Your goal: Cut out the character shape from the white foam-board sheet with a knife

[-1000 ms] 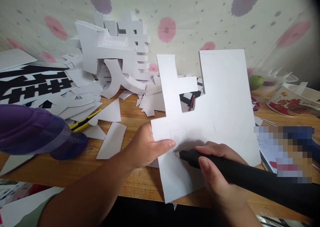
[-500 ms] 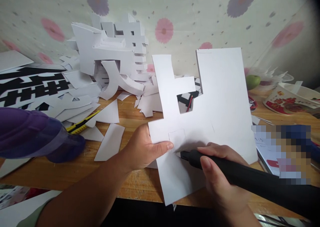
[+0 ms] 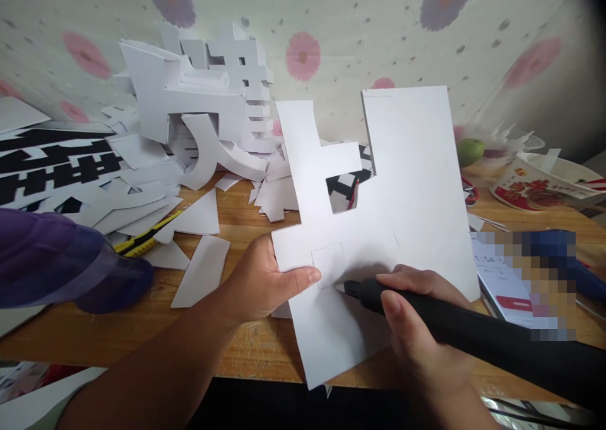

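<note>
One flowered wall covering (image 3: 350,32), pale with pink and purple blooms, stands beyond the left hand (image 3: 269,285) and the right hand (image 3: 421,335). A wooden surface (image 3: 255,348) runs beneath both, carrying a white block model (image 3: 199,95) beyond and left of the left hand. White scraps (image 3: 201,272), too many to count, lie left of and beyond that hand.

The white board (image 3: 416,165) is held up, tilted, between the hands; it is flat, with a deep notch running down from its top edge and hooking left. The left hand grasps its left edge, thumb across the face. The right hand is wrapped around one thick black tool (image 3: 473,322), its tip at the board's face.

Left of the left hand: one purple bottle (image 3: 57,259), one yellow-and-black cutter (image 3: 146,234). Beyond the right hand, rightward: one paper bowl (image 3: 534,184), one phone (image 3: 502,278), partly pixelated, one green fruit (image 3: 471,152). Just beside the left thumb: one faintly drawn square (image 3: 328,266).
</note>
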### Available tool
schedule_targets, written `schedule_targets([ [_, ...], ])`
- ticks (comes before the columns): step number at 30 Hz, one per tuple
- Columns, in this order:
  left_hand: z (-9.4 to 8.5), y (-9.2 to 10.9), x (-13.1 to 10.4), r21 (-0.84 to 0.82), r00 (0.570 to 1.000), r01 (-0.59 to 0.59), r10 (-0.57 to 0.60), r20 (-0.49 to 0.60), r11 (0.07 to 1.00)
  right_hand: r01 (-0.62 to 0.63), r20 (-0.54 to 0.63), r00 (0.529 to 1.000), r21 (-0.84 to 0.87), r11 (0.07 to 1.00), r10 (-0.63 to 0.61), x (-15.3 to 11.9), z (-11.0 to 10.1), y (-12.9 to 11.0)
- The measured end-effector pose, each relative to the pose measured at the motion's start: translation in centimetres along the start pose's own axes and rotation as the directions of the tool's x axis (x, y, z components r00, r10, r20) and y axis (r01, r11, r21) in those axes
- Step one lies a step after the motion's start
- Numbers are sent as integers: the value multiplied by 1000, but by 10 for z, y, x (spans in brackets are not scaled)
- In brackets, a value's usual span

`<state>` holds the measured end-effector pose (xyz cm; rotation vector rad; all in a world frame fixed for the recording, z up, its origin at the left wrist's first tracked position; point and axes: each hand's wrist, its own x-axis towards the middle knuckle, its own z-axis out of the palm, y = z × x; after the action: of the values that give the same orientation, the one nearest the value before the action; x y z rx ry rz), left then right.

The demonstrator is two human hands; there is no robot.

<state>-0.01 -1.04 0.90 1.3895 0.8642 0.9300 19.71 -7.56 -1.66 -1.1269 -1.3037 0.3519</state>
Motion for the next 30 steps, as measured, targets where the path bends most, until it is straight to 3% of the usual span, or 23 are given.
schedule_targets([
  [8, -1, -4, 2, 46, 1000, -25, 25, 4, 999, -91, -6, 996, 210, 973, 94, -10, 4, 13],
  [15, -2, -6, 1, 25, 1000, -27, 27, 15, 999, -107, 9, 994, 258, 960, 108, -8, 4, 13],
  [21, 1, -4, 1, 6, 998, -66, 66, 23, 998, -192, 37, 980, 422, 886, 194, -8, 9, 9],
  [25, 0, -6, 1, 44, 988, -154, 153, 17, 987, -142, -57, 977, 557, 818, 208, -1, 11, 5],
  [30, -5, -10, 4, -73, 993, -118, 116, -27, 990, -100, -177, 932, 713, 694, 316, 17, 0, 5],
])
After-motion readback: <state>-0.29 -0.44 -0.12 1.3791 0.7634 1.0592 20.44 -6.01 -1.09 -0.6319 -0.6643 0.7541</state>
